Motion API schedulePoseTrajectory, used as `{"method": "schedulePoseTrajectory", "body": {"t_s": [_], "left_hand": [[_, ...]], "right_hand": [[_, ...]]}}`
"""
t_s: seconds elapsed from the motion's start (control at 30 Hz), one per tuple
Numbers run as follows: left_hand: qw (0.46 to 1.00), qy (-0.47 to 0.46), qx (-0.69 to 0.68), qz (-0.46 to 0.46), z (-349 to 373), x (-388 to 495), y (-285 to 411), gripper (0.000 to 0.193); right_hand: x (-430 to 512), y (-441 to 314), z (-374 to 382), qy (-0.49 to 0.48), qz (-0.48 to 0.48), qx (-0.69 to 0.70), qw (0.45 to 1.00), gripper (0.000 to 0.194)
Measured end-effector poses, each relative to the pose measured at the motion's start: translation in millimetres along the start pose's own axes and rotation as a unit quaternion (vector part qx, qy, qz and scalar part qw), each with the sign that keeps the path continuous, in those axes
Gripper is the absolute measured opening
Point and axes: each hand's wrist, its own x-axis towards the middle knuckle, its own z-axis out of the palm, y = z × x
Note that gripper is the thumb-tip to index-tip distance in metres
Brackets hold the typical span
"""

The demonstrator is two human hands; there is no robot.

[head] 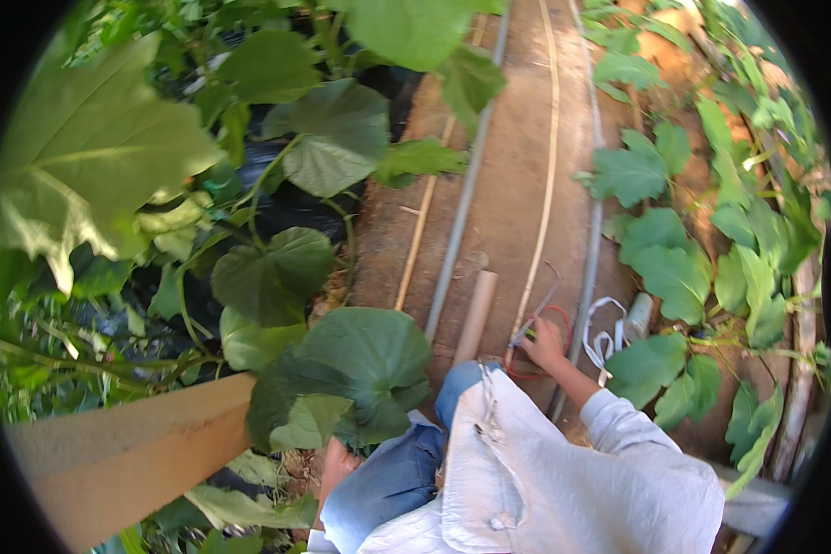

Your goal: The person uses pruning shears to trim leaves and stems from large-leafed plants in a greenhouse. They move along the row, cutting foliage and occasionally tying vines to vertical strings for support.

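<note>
My right hand [546, 344] reaches down to the brown ground strip, its fingers closed on a hand tool with thin grey metal arms [544, 298]. A bit of green shows by the fingertips. Around this hand lies a loop of red cord [566, 315]. Low at the left, my left hand [346, 457] sits beside my jeans-covered knee [388, 478]. Its fingers are mostly hidden under a broad green leaf [367, 360] and a smaller leaf [311, 421], so its grip is unclear.
A cardboard tube [476, 308] lies before my knees. Grey pipes [467, 187] and thin canes [422, 228] run along the path. White strap [602, 339] lies by a pale cylinder [639, 315]. A wooden beam [145, 443] juts in from the left; leafy plants [672, 263] line both sides.
</note>
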Motion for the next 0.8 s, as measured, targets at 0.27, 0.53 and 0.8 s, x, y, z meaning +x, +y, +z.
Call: {"method": "schedulePoseTrajectory", "body": {"t_s": [0.27,0.53,0.8], "left_hand": [[0.998,-0.037,-0.049,0.004,26.2,-8.7,8.8,0.03],[0.984,-0.11,-0.121,-0.075,151.1,-55.3,58.1,0.034],[0.953,-0.108,-0.262,-0.106,176.6,-163.0,39.4,0.04]], "right_hand": [[6.2,34.6,77.6,-0.146,0.137,-0.093,0.975,0.053],[41.1,52.9,125.1,0.052,0.445,0.542,0.711,0.042],[-6.7,1.6,5.8,-0.163,0.118,-0.036,0.979,0.091]]}}
